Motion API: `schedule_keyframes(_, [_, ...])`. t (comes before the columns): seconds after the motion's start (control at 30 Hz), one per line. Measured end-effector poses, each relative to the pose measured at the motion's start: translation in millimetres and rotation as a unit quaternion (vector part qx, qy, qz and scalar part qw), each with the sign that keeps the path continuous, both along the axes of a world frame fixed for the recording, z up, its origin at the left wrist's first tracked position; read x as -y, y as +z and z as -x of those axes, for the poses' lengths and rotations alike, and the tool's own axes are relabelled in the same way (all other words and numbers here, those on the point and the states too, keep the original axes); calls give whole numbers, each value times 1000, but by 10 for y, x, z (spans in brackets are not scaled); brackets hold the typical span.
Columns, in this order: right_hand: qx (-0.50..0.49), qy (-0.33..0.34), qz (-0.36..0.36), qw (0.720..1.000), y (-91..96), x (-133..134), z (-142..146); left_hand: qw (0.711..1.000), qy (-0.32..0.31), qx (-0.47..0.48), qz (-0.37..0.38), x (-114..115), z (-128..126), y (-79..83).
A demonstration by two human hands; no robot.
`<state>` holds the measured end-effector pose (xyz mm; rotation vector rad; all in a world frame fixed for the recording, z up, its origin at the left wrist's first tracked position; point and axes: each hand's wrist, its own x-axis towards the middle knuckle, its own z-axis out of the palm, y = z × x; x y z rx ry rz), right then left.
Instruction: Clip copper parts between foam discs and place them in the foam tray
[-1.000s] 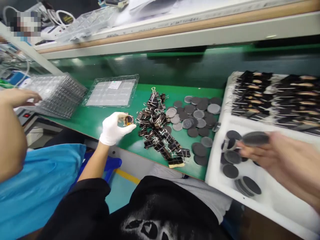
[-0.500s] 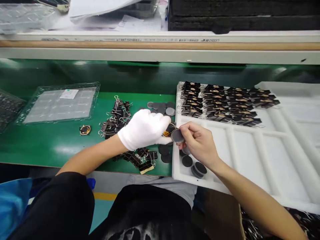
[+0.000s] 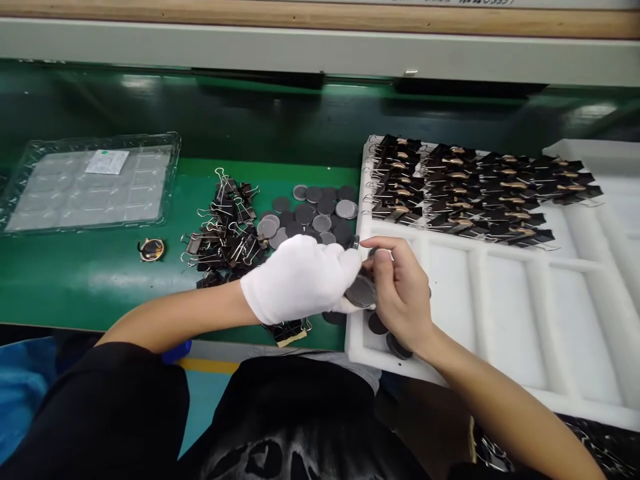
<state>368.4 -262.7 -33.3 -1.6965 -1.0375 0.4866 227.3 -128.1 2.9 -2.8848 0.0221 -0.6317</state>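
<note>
My left hand (image 3: 300, 279), in a white glove, and my bare right hand (image 3: 397, 293) meet at the near left corner of the white foam tray (image 3: 505, 313). Between them they pinch a dark grey round disc (image 3: 361, 292), fingers of both hands closed on it. More grey discs (image 3: 313, 213) lie in a loose heap on the green bench just behind my left hand. A few discs (image 3: 395, 345) rest in the tray under my right wrist. A small round gold-and-black part (image 3: 151, 249) lies alone on the bench to the left.
A pile of black binder clips (image 3: 225, 230) sits left of the discs. Rows of clipped black parts (image 3: 475, 190) fill the far tray compartments. A clear plastic blister tray (image 3: 85, 183) lies at far left. A raised shelf edge (image 3: 320, 47) runs across the back.
The view shifted right, from the left of the bench to the tray. My left hand put the gold-and-black part down, and both hands came together on a grey disc.
</note>
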Motion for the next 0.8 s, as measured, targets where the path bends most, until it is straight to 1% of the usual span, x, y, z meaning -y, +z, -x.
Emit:
schedule_keyframes(0.07, [-134, 34, 21, 990, 46, 5, -17, 999, 32, -12, 34, 5, 0, -2])
schedule_keyframes(0.13, [-255, 87, 24, 963, 86, 16, -52, 993, 74, -33, 86, -3, 4, 15])
schedule_keyframes(0.17, [-291, 118, 20, 949, 103, 22, -71, 989, 90, -46, 109, -10, 6, 29])
schedule_keyframes(0.2, [-309, 145, 17, 940, 117, 29, -90, 985, 100, -59, 127, -17, 8, 43])
schedule_keyframes(0.27, [-309, 176, 18, 934, 132, 38, -120, 981, 106, -79, 140, -24, 5, 70])
schedule_keyframes(0.37, [-310, 174, 21, 934, 119, 43, -147, 979, 86, -107, 150, -8, -14, 101])
schedule_keyframes(0.47, [-341, 173, 22, 924, 81, 45, -176, 967, 45, -147, 201, -10, -14, 162])
schedule_keyframes(0.53, [-353, 168, 24, 920, 65, 46, -204, 960, 33, -174, 219, -84, 30, 243])
schedule_keyframes(0.57, [-354, 161, 26, 921, 62, 45, -220, 958, 43, -186, 213, -156, 69, 295])
schedule_keyframes(0.6, [-351, 151, 28, 924, 64, 43, -236, 958, 68, -197, 199, -252, 117, 353])
schedule_keyframes(0.63, [-347, 139, 32, 927, 68, 41, -250, 956, 108, -207, 180, -367, 171, 413])
schedule_keyframes(0.7, [-344, 117, 42, 931, 78, 33, -274, 938, 212, -234, 140, -629, 279, 523])
schedule_keyframes(0.77, [-359, 97, 48, 927, 86, 25, -288, 900, 309, -284, 117, -871, 356, 594])
schedule_keyframes(0.8, [-368, 89, 50, 924, 87, 23, -291, 877, 341, -318, 116, -965, 374, 610])
